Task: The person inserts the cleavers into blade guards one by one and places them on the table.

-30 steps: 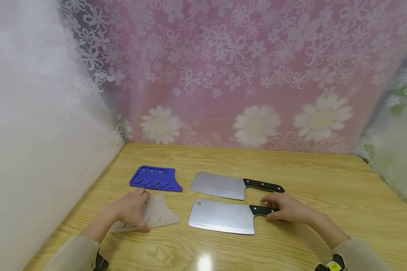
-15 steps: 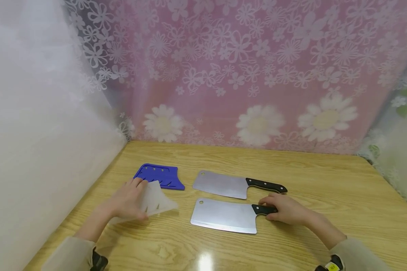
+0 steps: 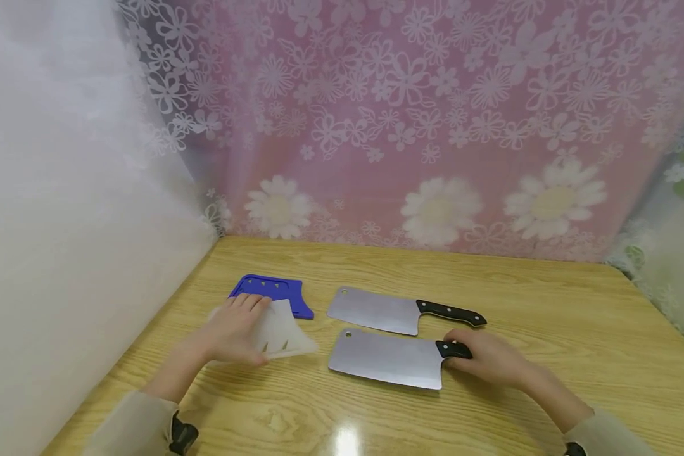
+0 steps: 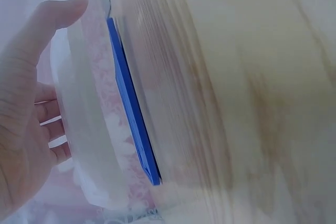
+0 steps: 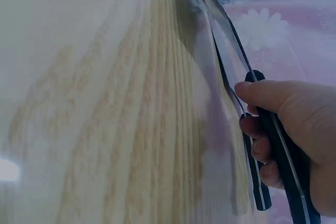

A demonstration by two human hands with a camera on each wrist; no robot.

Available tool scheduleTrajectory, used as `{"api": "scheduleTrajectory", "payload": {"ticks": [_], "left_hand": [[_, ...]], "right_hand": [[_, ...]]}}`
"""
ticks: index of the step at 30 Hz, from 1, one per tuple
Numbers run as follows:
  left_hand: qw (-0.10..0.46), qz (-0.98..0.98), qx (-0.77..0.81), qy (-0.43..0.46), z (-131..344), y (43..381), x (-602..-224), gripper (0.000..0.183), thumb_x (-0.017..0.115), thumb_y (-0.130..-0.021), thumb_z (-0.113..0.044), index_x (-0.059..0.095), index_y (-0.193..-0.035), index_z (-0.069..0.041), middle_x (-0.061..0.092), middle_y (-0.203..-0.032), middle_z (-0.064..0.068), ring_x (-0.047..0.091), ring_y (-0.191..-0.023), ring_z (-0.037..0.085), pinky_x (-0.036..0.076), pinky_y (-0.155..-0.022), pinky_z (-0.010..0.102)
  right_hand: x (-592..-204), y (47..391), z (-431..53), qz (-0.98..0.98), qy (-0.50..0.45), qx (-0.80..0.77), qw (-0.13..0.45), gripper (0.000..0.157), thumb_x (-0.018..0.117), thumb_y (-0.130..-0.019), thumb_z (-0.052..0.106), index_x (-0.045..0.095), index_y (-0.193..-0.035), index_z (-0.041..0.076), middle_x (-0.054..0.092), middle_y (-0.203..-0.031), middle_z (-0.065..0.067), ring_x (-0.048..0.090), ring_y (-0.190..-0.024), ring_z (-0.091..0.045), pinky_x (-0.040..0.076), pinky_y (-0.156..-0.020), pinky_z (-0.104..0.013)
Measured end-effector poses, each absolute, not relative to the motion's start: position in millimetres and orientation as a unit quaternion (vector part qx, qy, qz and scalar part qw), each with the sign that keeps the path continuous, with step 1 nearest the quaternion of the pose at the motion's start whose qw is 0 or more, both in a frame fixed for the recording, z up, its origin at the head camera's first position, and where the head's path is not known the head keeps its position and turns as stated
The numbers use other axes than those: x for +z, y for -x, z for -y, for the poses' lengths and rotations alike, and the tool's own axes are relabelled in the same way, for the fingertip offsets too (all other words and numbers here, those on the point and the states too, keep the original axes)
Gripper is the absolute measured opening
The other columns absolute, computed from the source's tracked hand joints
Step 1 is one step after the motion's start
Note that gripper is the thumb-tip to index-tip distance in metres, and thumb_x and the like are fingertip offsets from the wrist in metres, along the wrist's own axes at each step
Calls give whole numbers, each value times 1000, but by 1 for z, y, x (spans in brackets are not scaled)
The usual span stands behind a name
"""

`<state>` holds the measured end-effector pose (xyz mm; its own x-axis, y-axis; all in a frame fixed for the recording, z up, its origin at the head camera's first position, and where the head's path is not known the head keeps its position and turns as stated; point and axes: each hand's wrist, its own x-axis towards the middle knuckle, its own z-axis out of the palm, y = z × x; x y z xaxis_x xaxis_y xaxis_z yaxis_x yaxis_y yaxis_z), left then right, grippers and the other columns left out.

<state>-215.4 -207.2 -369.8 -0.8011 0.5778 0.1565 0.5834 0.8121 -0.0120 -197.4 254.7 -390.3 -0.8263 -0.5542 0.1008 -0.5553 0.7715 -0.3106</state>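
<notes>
My left hand [image 3: 236,332] grips a white translucent blade cover [image 3: 279,332], thumb on its near edge and fingers over its far edge. In the left wrist view the cover [image 4: 86,108] stands off the table, apart from a blue blade cover [image 4: 131,103]. My right hand [image 3: 487,358] holds the black handle [image 3: 453,350] of the nearer cleaver, whose blade [image 3: 387,358] points left. From the right wrist view, this handle [image 5: 286,156] is raised above the table, thumb on one side and fingers curled round the other. A second cleaver [image 3: 376,310] lies just behind it.
The blue cover [image 3: 293,291] lies flat at the back left, partly hidden by the white one. A wooden table [image 3: 296,411] carries everything. A pink flowered curtain [image 3: 342,126] hangs behind, and a white sheet [image 3: 91,190] borders the left side.
My left hand has lifted the white cover off the table and moved it up and right. My right hand has closed round the nearer cleaver's handle and raised it slightly.
</notes>
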Motion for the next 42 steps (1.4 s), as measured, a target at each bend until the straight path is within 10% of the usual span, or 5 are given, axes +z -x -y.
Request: {"api": "scheduleTrajectory", "payload": {"ticks": [30,42], "left_hand": [[148,892,-8,428,145,226,-374,102,74,-52,-57,43,-131,0,48,-120,10,44,-108,27,37,-90,45],[159,894,23,418,138,226,-377,104,71,-50,-64,46,-130,-1,51,-120,10,46,-107,26,38,-87,43]], "right_hand": [[-370,183,-256,956,-192,183,123,33,73,-78,21,66,-107,6,66,-88,-5,51,-62,-8,39,-49,-24],[-379,183,-257,913,-270,78,296,34,79,-68,20,66,-97,8,58,-70,2,47,-49,-5,34,-40,-20]]}}
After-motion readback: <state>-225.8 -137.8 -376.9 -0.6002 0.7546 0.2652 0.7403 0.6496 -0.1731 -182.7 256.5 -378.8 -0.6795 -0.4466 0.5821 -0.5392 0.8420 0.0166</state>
